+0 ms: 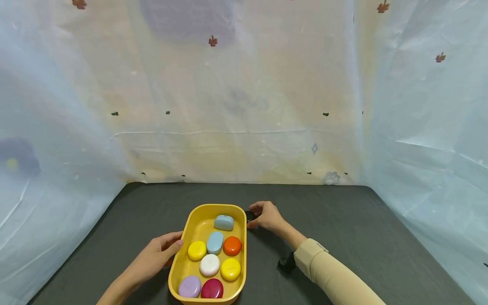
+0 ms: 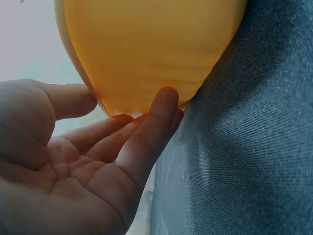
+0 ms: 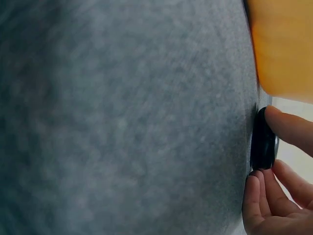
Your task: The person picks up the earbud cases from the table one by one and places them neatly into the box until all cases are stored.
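Note:
A yellow rectangular tray [image 1: 245, 254] with rounded corners stands on the dark cloth, holding several smooth, pebble-like pieces. At its left side my left hand [image 1: 156, 254] grips the wall; in the left wrist view the thumb [image 2: 78, 102] meets the rim and the fingers lie along the outside. Beyond the tray's right wall, near its far corner, my right hand [image 1: 268, 217] pinches a black glossy rounded piece [image 3: 264, 139] between thumb and fingers. That piece is low at the cloth, just outside the tray, and partly hidden by the hand in the head view.
Inside the tray are two light blue pieces, one at the far end [image 1: 224, 222], two yellow, an orange [image 1: 232, 245], a white [image 1: 209, 265], a lilac [image 1: 189, 287] and a crimson one [image 1: 212, 289]. Pale patterned sheets [image 1: 244, 156] enclose the dark table [image 1: 324, 212] at the back and sides.

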The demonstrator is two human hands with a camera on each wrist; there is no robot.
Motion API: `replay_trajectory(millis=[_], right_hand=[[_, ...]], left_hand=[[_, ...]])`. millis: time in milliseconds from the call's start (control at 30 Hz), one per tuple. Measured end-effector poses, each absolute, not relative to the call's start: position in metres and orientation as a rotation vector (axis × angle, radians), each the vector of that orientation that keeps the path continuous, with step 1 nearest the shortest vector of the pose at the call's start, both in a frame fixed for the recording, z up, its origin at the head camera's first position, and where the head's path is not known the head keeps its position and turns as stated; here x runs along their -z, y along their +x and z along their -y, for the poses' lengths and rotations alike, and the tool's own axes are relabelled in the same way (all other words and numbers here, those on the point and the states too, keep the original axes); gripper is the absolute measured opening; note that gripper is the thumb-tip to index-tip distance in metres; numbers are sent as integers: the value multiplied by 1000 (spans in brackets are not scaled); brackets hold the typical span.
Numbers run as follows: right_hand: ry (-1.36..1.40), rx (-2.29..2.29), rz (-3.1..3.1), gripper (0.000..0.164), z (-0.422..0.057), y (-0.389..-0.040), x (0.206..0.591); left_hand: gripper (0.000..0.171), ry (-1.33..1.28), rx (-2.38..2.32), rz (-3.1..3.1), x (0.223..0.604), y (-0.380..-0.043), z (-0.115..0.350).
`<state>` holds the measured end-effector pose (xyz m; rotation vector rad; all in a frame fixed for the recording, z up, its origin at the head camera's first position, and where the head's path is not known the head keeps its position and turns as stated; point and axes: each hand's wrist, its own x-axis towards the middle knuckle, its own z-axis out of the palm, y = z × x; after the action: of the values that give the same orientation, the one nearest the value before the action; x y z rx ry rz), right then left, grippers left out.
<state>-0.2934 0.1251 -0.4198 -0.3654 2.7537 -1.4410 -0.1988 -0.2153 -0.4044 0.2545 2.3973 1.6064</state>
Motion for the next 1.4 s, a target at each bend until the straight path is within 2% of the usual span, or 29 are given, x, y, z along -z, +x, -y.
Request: replay_trajectory(millis=[300,800,1233,1400], right_hand=[[-423,1372,-2847,51,-124,-290,420],[-329,1444,-2868,47,-138,-284,411],[-218,1632,-2873,46,-143,-275,387],[-280,1720,-2858,46,-136,-265,372]], left_hand=[[58,264,-1601,-2415,406,-198,215],[57,270,-1621,-2395,406,-200,216],[58,273,-1622,-2396,406,-202,218],[58,285,-1622,-2391,405,-200,217]])
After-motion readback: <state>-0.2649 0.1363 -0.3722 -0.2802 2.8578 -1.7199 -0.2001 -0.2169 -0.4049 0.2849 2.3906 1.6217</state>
